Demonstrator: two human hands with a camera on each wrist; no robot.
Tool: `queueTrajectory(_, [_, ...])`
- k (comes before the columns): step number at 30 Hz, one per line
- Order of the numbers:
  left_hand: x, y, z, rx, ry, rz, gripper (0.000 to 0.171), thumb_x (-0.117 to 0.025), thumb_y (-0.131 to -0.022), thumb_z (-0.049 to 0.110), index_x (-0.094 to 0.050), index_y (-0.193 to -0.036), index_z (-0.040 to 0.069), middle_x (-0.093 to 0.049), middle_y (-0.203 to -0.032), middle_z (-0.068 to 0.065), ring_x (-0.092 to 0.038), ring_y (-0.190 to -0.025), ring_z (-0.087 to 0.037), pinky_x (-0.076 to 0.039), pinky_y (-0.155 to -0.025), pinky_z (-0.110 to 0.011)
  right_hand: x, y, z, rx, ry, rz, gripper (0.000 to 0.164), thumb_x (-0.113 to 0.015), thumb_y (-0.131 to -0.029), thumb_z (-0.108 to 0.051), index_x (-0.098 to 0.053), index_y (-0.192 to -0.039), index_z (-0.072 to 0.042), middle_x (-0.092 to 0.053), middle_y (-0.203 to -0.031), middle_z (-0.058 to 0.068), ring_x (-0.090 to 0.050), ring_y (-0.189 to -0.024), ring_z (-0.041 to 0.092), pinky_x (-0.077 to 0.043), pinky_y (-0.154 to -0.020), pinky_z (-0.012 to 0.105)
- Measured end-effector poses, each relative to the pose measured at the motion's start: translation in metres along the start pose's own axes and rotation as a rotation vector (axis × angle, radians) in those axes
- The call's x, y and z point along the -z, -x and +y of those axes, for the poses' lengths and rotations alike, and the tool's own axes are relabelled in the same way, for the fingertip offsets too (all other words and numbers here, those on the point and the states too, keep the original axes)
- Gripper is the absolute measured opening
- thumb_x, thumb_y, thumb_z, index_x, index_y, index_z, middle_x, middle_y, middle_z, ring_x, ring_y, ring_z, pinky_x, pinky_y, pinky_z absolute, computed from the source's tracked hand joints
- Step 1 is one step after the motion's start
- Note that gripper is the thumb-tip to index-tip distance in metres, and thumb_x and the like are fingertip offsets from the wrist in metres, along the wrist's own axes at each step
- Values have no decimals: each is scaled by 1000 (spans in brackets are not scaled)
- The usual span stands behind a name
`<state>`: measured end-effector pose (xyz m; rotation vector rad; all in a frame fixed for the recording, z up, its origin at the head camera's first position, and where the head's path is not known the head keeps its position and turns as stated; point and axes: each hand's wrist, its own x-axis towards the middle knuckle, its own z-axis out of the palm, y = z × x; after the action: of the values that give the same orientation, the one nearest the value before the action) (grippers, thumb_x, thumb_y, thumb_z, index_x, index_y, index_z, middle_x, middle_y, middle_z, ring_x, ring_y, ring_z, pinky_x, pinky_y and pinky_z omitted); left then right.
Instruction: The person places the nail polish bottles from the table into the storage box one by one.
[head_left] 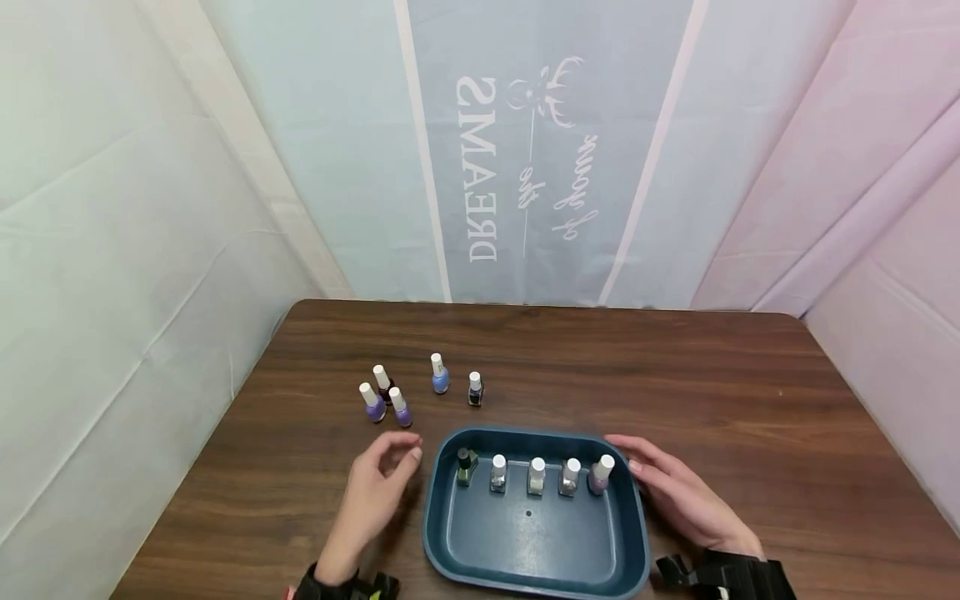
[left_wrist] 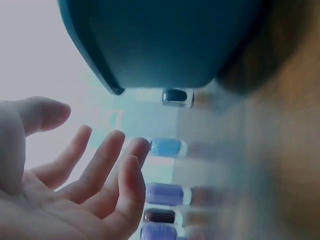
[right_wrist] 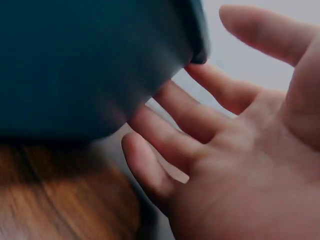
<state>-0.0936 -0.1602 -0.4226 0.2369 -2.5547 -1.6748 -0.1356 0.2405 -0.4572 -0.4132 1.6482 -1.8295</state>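
A dark teal tray (head_left: 528,546) lies on the table with several nail polish bottles in a row along its far side. At the row's left end is a dark-capped green bottle (head_left: 465,468); a pinkish one (head_left: 601,474) leans at the right end. My left hand (head_left: 377,492) hovers left of the tray, fingers loosely bent and holding nothing; the left wrist view shows its palm apart from the tray wall (left_wrist: 165,45). My right hand (head_left: 686,500) touches the tray's right far corner with extended fingers (right_wrist: 165,135), its thumb apart from the rim.
Beyond the tray's left end stand more polish bottles: a blue one (head_left: 440,377), a black one (head_left: 476,390), two purple ones (head_left: 374,405) and a dark one (head_left: 385,386). Wooden tabletop (head_left: 750,400) surrounds them, and light curtains (head_left: 345,125) hang behind.
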Motion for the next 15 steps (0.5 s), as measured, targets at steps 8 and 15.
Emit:
queueTrajectory(8, [-12,-52,16,-109,-131,-83,19,-60,-94,14,-66,-112,10,-70,-110,-9,-66,-98,-18,-52,-83,-32,-5,-8,7,-49,31,8,47,-37,-105,-18,-28,-149,-6,-50,-137,-12,-47,-121,0,-39,-98,18])
queueTrajectory(15, [-27,-78,30,-222,-277,-152,28,-61,-93,18,-63,-121,12,-65,-119,-10,-64,-97,-22,-52,-79,-38,-2,-9,8,-57,47,16,45,-37,-105,-19,-31,-147,-5,-51,-135,-9,-49,-118,3,-40,-97,20])
